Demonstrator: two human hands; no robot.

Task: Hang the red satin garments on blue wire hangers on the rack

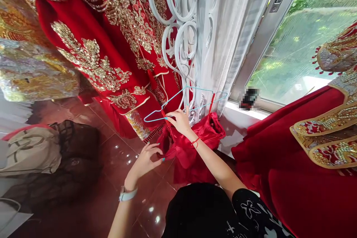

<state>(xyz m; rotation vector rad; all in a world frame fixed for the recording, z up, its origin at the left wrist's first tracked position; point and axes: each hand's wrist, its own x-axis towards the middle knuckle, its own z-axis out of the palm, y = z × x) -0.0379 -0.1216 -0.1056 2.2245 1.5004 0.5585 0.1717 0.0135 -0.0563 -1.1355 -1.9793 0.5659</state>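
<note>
A red satin dress (pixel 185 156) hangs by thin straps from a light blue wire hanger (pixel 192 87), whose hook is on a white scrolled metal stand. With a watch on its wrist, my left hand (pixel 146 160) pinches the dress's left edge between thumb and finger. My right hand (pixel 180 122), a red cord at its wrist, is closed on the left strap where it meets the hanger's lower bar. Its fingers partly hide that spot. The right strap (pixel 211 103) loops over the hanger's other end, apart from both hands.
Red gowns with gold embroidery (pixel 97 63) hang at the left of the white metal stand (pixel 189 41). Another red embroidered garment (pixel 267 148) is on the right, near a window (pixel 295 44). A beige bag (pixel 36 148) and dark sheer fabric lie at left on the tiled floor (pixel 117 152).
</note>
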